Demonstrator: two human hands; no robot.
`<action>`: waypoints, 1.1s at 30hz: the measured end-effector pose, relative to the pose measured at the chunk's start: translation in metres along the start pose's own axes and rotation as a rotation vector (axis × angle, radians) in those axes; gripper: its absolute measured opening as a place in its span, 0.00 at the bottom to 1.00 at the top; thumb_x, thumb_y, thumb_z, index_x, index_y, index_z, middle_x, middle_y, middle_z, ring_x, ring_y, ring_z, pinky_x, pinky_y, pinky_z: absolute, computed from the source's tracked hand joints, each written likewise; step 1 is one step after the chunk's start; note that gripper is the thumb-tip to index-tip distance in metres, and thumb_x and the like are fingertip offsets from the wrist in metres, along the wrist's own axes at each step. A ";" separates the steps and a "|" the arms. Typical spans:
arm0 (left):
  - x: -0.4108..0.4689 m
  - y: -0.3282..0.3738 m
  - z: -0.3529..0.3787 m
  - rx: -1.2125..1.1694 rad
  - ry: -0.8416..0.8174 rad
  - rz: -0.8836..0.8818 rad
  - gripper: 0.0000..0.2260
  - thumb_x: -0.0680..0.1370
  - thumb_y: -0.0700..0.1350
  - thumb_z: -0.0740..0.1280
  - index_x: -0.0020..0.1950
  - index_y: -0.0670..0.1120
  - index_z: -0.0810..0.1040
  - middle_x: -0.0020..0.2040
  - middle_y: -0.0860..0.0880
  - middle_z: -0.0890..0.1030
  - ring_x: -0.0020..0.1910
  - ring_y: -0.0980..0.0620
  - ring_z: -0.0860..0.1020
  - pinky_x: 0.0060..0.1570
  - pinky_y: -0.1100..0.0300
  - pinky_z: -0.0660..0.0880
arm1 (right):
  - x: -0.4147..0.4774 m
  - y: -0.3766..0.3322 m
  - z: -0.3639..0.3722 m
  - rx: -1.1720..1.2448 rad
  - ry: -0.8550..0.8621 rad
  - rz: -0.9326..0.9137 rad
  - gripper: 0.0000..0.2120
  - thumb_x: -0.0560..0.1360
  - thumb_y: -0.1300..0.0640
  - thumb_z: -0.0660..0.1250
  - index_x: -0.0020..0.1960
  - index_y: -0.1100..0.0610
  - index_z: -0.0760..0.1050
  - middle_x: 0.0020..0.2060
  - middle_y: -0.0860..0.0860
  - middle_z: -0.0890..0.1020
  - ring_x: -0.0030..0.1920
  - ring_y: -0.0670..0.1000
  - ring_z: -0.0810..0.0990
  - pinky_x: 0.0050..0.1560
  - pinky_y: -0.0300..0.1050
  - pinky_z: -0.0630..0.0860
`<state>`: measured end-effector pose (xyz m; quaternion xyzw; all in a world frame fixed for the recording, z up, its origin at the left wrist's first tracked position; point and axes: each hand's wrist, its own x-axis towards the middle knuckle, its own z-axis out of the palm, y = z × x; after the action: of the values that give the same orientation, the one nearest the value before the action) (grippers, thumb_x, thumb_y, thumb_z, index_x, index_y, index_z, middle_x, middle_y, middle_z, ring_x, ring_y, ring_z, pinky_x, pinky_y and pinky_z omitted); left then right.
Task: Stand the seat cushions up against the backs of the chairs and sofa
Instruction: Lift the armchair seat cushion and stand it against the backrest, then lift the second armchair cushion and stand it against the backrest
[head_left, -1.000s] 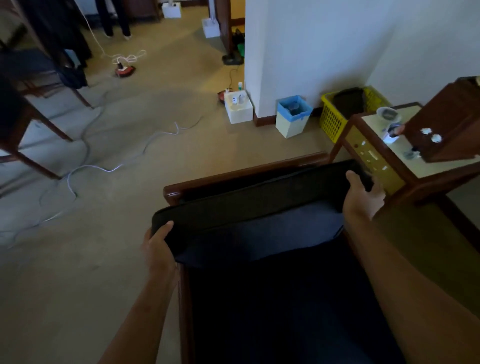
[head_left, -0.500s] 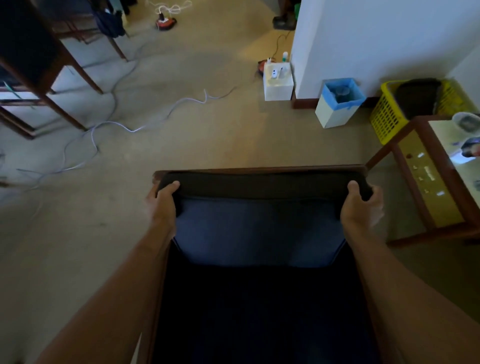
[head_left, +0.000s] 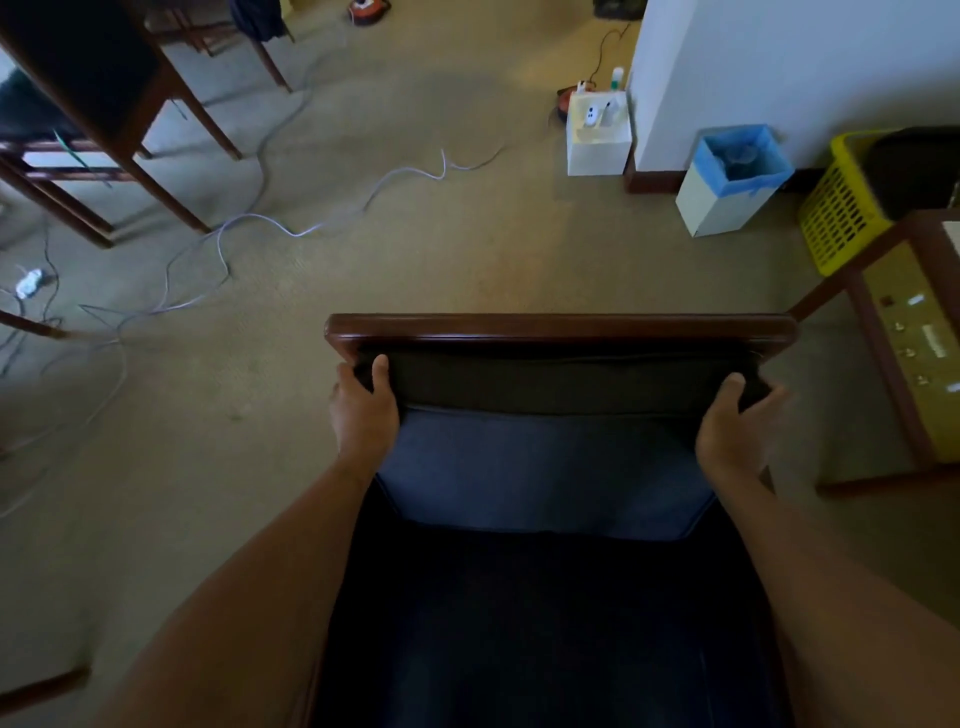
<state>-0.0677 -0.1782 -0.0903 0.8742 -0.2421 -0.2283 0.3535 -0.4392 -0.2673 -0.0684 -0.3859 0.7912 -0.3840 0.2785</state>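
Since a second ago, we have swung square to the chair; the cushion (head_left: 561, 382) has come up against the wooden back (head_left: 561, 328), no longer skewed; from the head view, our left hand (head_left: 363, 410) and right hand (head_left: 735, 431) each clasp an upper corner, thumbs on top; its long axis runs side to side between them, both hands equally near; the edge lies just beyond our grip, touching the rail, so letting go looks close.

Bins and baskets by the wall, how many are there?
2. A white bin with a blue liner stands at the wall's foot; a yellow basket sits right of it. More may be hidden beyond the frame's edge.
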 end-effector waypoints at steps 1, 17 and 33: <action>-0.001 -0.001 -0.004 0.105 -0.018 0.051 0.24 0.87 0.58 0.57 0.71 0.40 0.71 0.63 0.37 0.78 0.63 0.35 0.76 0.63 0.43 0.73 | -0.002 0.002 -0.005 -0.025 -0.013 -0.033 0.24 0.84 0.48 0.58 0.75 0.61 0.62 0.69 0.58 0.71 0.66 0.53 0.72 0.56 0.35 0.60; -0.253 0.074 -0.034 0.705 -0.711 1.110 0.29 0.88 0.61 0.49 0.87 0.53 0.49 0.88 0.47 0.43 0.86 0.43 0.39 0.83 0.41 0.41 | -0.174 0.067 -0.233 -0.696 -0.131 -0.287 0.31 0.83 0.39 0.47 0.82 0.49 0.49 0.82 0.55 0.49 0.82 0.58 0.44 0.80 0.61 0.47; -0.729 0.084 0.007 0.518 -1.125 1.892 0.29 0.87 0.61 0.54 0.86 0.55 0.54 0.88 0.48 0.49 0.86 0.45 0.44 0.83 0.41 0.42 | -0.387 0.262 -0.615 -0.640 0.344 0.297 0.32 0.83 0.35 0.46 0.82 0.44 0.44 0.82 0.51 0.38 0.80 0.54 0.34 0.79 0.59 0.38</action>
<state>-0.6616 0.1911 0.1324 0.1595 -0.9713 -0.1730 0.0335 -0.7848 0.3996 0.1102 -0.2642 0.9534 -0.1325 0.0599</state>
